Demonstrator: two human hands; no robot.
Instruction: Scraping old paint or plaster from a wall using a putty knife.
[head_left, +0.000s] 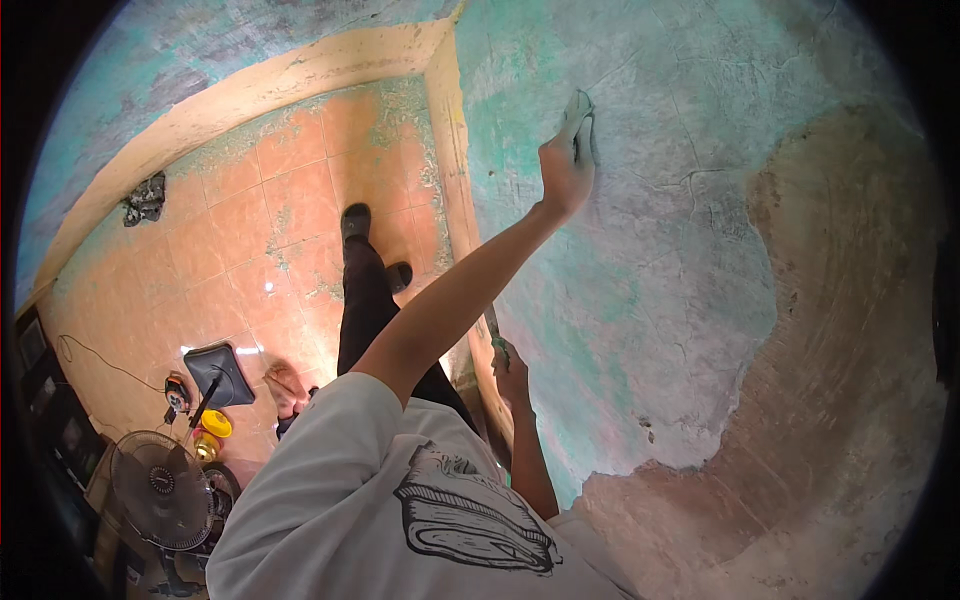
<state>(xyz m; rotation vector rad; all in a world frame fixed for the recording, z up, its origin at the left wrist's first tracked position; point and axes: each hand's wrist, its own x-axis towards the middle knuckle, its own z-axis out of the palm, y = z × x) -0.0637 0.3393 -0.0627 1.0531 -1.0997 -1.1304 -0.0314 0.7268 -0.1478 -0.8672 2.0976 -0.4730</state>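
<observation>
My left hand (568, 161) reaches across to the wall with cracked, worn turquoise paint (630, 247). Its fingers are pale with dust, lie close together and rest against the paint; whether anything is under them cannot be told. Lower down, beside the cream-coloured ledge at the wall's foot, my right hand (511, 371) is curled around a small, dark, green-flecked object (498, 343), mostly hidden by the fingers. Right of the turquoise paint is a large bare brown patch of wall (832, 315) with a ragged edge.
Paint flakes lie on the orange tiled floor (225, 247). A cream ledge (448, 150) runs along the walls. At lower left stand a fan (161, 480), a dark square base (219, 373), a yellow container (216, 424) and a cable. A dark crumpled thing (145, 199) lies by the far ledge.
</observation>
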